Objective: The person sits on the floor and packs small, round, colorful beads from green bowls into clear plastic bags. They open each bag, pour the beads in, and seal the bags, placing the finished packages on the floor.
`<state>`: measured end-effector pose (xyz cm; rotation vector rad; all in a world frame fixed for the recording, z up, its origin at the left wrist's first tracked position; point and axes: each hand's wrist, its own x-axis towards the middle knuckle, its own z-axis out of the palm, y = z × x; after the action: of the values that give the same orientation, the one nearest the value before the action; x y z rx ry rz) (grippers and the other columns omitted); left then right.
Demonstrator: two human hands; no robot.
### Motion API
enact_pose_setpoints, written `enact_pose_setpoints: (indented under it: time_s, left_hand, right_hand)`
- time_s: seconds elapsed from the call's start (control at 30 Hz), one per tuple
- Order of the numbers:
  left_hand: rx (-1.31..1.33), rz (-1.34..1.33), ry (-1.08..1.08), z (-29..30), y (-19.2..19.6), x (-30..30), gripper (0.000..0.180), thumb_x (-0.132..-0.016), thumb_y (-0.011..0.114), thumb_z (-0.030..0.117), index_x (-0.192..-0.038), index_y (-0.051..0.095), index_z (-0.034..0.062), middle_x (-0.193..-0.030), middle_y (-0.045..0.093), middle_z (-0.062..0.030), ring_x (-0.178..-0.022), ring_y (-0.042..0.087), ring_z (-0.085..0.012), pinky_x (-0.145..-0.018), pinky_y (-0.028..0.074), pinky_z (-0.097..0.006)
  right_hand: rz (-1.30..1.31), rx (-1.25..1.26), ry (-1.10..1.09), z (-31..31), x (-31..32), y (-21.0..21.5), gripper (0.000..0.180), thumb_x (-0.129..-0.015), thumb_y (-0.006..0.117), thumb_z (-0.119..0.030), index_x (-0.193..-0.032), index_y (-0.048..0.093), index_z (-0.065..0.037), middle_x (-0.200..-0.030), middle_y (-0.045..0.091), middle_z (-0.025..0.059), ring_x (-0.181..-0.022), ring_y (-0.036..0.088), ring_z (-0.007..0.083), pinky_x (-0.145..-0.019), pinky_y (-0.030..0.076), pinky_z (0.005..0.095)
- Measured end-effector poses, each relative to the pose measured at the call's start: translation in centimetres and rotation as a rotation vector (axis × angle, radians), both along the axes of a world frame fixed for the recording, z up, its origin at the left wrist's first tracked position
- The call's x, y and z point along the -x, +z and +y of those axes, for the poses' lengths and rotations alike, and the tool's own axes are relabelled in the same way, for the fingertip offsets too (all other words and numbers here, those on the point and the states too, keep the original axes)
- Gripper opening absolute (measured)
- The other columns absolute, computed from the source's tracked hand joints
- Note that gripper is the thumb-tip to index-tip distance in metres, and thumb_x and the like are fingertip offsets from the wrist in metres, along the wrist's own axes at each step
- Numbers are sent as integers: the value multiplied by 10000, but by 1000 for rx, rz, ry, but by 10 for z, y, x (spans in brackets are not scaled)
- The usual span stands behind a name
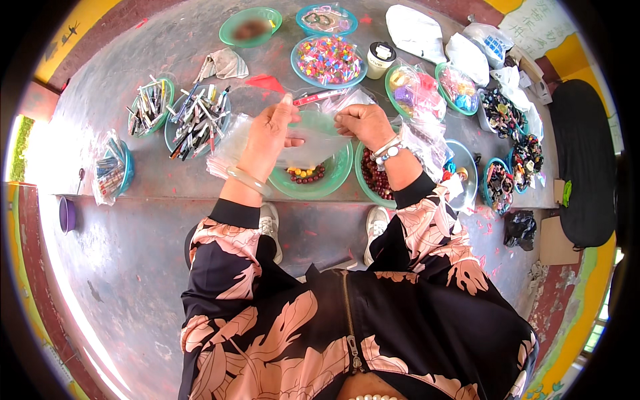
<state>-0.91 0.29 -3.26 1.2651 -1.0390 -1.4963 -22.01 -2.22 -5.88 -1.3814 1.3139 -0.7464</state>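
My left hand grips one side of a clear plastic bag, thumb pointing up. Across from it, my right hand pinches the bag's other edge between thumb and fingertips. The bag is stretched between both hands, above a green bowl with yellow and dark red beads in it. Just beyond the hands lies a red-and-white pen, seemingly in clear wrapping. More clear bags lie beside my left wrist. Under my right wrist, a second green bowl holds dark red beads.
Baskets of pens stand at the left. Bowls of colourful small pieces, wrapped goods and dark hair ties spread beyond and to the right. A lidded cup and white bags stand farther back.
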Motion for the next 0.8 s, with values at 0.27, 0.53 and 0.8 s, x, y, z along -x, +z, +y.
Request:
enact_pose_setpoints:
  time_s: [0.27, 0.53, 0.8]
  left_hand:
    - [-14, 108, -29, 2, -2, 2, 576, -889, 431, 481, -1128, 461, -43, -1048, 517, -176, -721, 603, -209, -633, 508, -292]
    - [-45, 170, -9, -2, -4, 0, 608, -887, 423, 495, -1060, 476, -85, -898, 545, -164, -768, 605, -218, -662, 509, -300]
    - [-44, 210, 18, -1, -5, 1, 590, -890, 428, 483, -1023, 493, -88, -896, 544, -156, -790, 596, -219, -700, 504, -312]
  right_hand:
    - [-6, 59, 262, 6, -6, 6, 199, -856, 541, -155, -945, 637, -5, -815, 652, 62, -722, 606, 108, -677, 494, 251]
    - [159, 208, 368, 11, -9, 19, 200, -844, 553, -172, -947, 631, -18, -807, 643, 45, -766, 578, 97, -719, 459, 252]
    - [191, 270, 305, 20, -18, 25, 148, -786, 611, -115, -889, 641, -14, -765, 644, 57, -710, 590, 111, -672, 468, 249]
